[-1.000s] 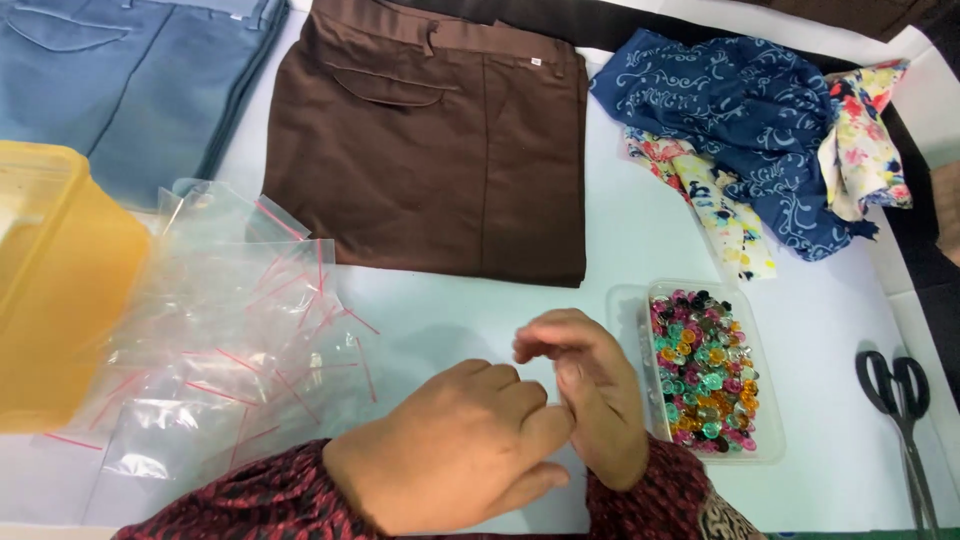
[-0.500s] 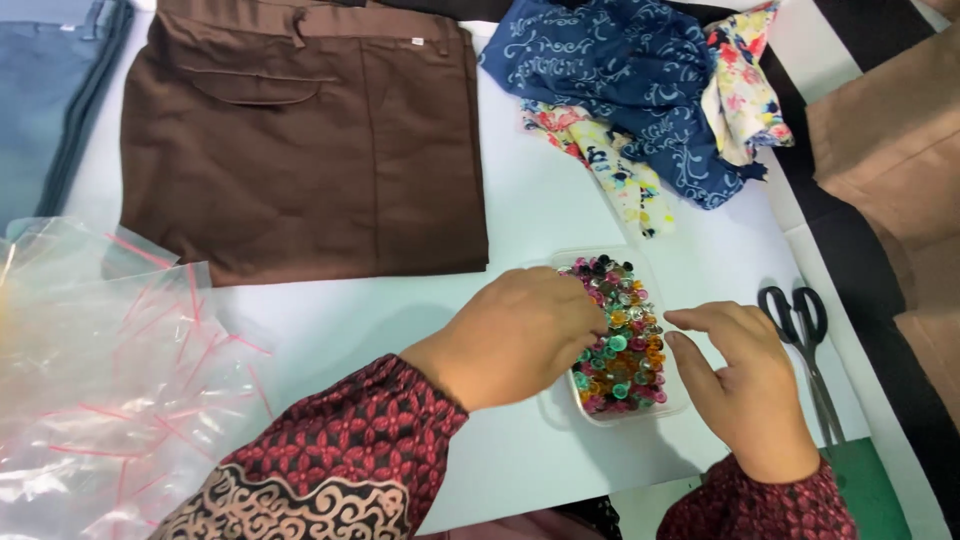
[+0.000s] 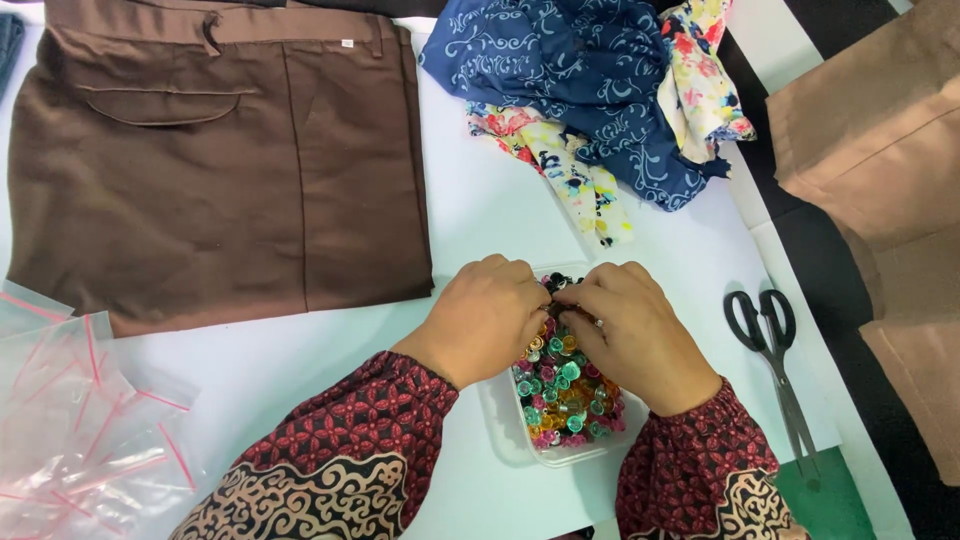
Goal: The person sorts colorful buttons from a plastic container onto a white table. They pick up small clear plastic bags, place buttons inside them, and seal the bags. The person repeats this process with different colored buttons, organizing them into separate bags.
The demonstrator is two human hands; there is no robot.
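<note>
both hands meet over the clear tray of coloured beads [image 3: 565, 400], which sits just below the brown trousers [image 3: 220, 160]. left hand [image 3: 485, 320] and right hand [image 3: 630, 335] curl fingertips together; their grip's contents cannot be made out. better to pinch lightly, keeping the tray flat.

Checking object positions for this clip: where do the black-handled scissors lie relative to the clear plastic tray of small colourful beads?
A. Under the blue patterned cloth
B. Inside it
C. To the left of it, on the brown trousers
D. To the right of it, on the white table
D: the black-handled scissors lie flat on the white table, right of the clear plastic tray of small colourful beads, apart from it.
</note>
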